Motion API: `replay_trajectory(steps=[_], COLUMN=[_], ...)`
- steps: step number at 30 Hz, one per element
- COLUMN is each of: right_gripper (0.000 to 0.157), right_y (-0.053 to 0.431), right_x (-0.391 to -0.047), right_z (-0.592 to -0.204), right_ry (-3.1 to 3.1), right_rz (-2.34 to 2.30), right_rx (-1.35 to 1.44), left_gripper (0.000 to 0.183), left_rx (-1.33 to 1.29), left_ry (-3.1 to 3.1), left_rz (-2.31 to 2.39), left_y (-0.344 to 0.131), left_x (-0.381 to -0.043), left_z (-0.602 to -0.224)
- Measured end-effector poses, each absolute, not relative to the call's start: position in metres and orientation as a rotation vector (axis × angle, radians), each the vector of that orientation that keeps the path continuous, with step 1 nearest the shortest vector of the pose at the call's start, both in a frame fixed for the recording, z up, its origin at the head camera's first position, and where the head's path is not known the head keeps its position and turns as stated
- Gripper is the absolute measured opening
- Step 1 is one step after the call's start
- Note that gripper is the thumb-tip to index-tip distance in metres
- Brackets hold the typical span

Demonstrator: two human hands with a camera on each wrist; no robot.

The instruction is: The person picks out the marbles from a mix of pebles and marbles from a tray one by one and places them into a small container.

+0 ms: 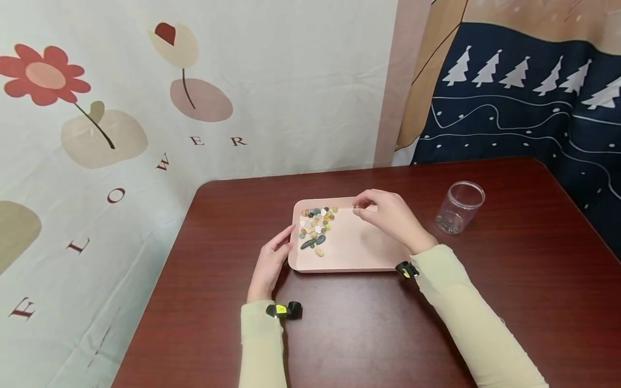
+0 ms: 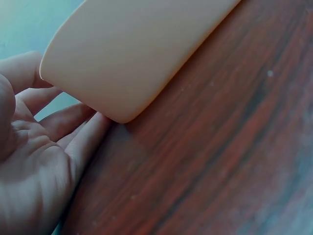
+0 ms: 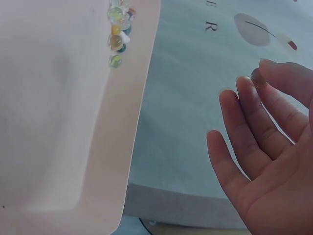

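My right hand [image 1: 390, 213] is raised over the back of the pink tray [image 1: 359, 258]. Between its thumb and index finger it pinches a small brownish glass marble [image 3: 258, 78]; the other fingers spread loosely. My left hand [image 1: 269, 267] rests at the tray's left side, its extended fingers [image 2: 90, 139] touching the outer wall. Marbles [image 3: 116, 41], pebbles and white pieces lie clustered in the tray's left part, with dark oval stones [image 1: 308, 243] and a yellowish stone [image 1: 319, 251] toward the front.
A clear jar [image 1: 460, 207] stands right of the tray, a few small pieces at its bottom. The dark red wooden table [image 1: 349, 334] ends at a flower-printed cloth [image 1: 301, 97] behind and a navy cloth with trees [image 1: 519, 118] at the right.
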State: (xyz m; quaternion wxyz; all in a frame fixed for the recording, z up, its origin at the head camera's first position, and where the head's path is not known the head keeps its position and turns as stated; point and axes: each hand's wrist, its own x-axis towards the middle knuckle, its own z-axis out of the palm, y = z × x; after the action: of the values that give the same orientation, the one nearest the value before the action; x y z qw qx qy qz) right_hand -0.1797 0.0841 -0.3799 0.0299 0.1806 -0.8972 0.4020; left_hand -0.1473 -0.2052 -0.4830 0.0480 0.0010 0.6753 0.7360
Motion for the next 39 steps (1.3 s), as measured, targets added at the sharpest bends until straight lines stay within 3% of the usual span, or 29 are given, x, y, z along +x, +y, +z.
replay_trajectory(steps=[20, 33, 39], right_gripper=[0.024, 0.025, 0.027], right_y=[0.126, 0.134, 0.14], right_x=[-0.147, -0.145, -0.144], right_z=[-0.389, -0.39, -0.385], right_ry=[-2.65, -2.619, -2.58], right_rz=[1.376, 1.312, 1.273], right_rx=[0.259, 0.241, 0.229], left_gripper=[0.042, 0.045, 0.049], left_rx=[0.059, 0.124, 0.096], left_ry=[2.155, 2.288, 2.246], left_rz=[2.08, 1.845, 1.815], left_y=[-0.197, -0.204, -0.201], left_x=[-0.143, -0.146, -0.142], left_z=[-0.463, -0.474, -0.454])
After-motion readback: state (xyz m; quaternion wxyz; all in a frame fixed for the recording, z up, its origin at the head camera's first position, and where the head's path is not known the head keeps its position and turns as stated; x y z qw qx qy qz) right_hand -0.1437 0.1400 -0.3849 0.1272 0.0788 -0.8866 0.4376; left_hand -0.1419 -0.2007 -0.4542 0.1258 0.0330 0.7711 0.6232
